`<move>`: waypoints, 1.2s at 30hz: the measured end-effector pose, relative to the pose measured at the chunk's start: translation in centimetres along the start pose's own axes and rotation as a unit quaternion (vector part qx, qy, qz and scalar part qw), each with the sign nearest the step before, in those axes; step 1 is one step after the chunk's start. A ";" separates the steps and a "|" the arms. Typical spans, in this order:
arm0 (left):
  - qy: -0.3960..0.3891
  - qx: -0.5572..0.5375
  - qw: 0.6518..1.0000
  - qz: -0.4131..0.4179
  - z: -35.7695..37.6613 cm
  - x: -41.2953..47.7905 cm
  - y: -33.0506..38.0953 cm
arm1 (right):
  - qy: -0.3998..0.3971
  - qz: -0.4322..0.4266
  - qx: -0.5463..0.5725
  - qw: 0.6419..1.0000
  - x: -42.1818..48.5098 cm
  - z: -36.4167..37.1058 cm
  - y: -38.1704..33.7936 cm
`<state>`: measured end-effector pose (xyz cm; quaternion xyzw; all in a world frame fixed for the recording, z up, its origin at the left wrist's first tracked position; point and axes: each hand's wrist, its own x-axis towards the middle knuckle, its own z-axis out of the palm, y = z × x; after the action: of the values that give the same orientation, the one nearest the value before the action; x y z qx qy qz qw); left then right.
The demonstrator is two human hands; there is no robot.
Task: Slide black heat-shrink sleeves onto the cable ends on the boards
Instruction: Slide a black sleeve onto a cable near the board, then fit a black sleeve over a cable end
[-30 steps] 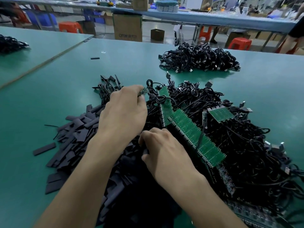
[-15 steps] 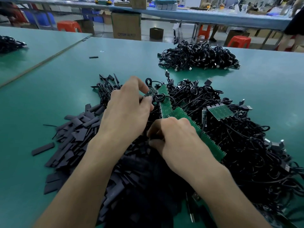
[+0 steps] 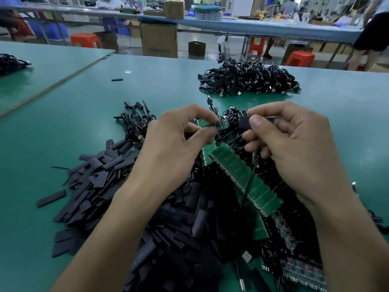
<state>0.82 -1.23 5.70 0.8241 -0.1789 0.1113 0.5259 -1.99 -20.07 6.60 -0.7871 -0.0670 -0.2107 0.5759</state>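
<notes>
My left hand (image 3: 174, 144) pinches the end of a small green board (image 3: 212, 124) with a black cable on it, raised above the pile. My right hand (image 3: 294, 148) pinches a short black heat-shrink sleeve (image 3: 244, 122) between thumb and forefinger, just right of the board's tip and apart from it. Below both hands lies a long green board strip (image 3: 244, 175) on a tangle of black cables (image 3: 280, 194). A heap of flat black sleeves (image 3: 101, 182) spreads at the lower left.
A second pile of black cables (image 3: 248, 79) sits farther back on the green table (image 3: 63, 123). One loose sleeve (image 3: 117, 79) lies far left, and another table (image 3: 42, 60) adjoins at the left. More boards (image 3: 303, 270) lie at the lower right.
Both hands have lifted from the pile. My right hand came up from the sleeves holding one sleeve and now faces the board end that my left hand holds.
</notes>
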 end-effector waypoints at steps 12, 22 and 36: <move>0.001 -0.033 0.999 0.016 -0.1 -0.3 0.9 | -0.006 -0.056 0.018 0.998 0.0 0.1 -0.2; 0.005 -0.058 0.998 0.024 0.0 -0.3 1.1 | 0.005 -0.061 -0.001 0.998 0.0 -0.2 -0.2; 0.145 -0.050 0.988 0.033 -0.8 0.4 0.1 | -0.238 0.004 -0.260 0.936 -1.2 1.2 -1.2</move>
<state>1.18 -0.60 6.29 0.7658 -0.1337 0.2378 0.5824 -3.16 -18.41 6.91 -0.9365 -0.1417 -0.0249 0.3197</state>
